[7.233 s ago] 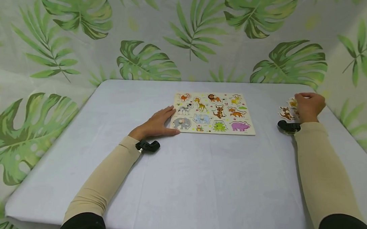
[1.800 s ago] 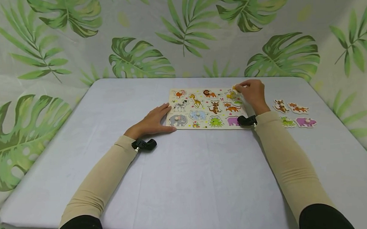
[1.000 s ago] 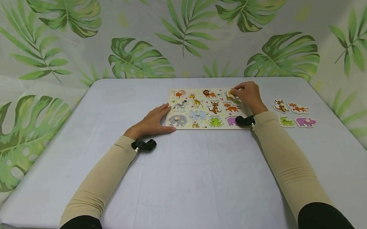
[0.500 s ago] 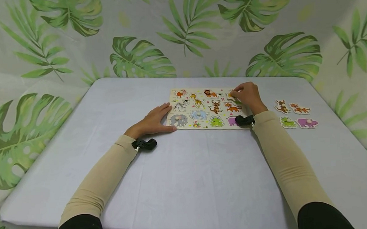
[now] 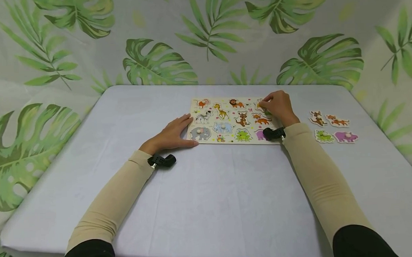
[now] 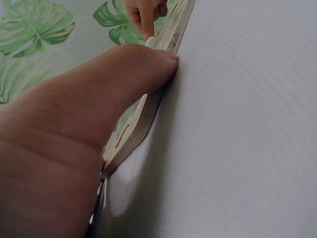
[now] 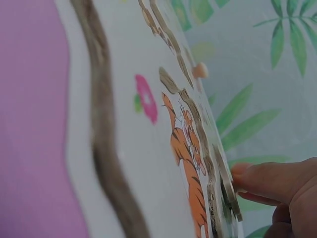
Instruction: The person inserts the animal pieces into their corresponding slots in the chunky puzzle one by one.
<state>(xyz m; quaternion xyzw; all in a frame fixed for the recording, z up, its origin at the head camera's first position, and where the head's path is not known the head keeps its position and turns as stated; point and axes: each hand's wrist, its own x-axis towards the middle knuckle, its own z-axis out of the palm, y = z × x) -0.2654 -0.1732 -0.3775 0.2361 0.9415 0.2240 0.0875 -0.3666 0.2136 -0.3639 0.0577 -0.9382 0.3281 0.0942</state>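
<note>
Bench (image 5: 208, 204) is lying white and cloth-covered beneath everything, so a hard push could be dragging what is resting there. Board (image 5: 230, 138) is resting flat toward the far side; too light a hold could be letting it skid or turn. Left hand (image 5: 170, 135) is lying spread against its left edge, thumb along the near corner, probably guarding against that. Right hand (image 5: 279, 106) is pinching the yellow piece (image 7: 228, 182) at the board's far right corner, while its wrist camera (image 5: 274, 133) is hanging over the near right corner; a dropping wrist could be nudging the board askew. Hippo (image 5: 345, 137), tiger (image 5: 338, 121), kangaroo (image 5: 317, 118) and frog (image 5: 324, 136) are lying loose on the bench right of the board, near enough to the forearm (image 5: 316, 173) that an outward swing could be scattering them. Yellow piece, partly hidden by the fingertips (image 7: 245, 172), is seeming to stand proud of the board in the right wrist view. Whether it is lining up with its recess is not showing; pressing it skewed could be catching an edge or tipping it out of the pinch.
</note>
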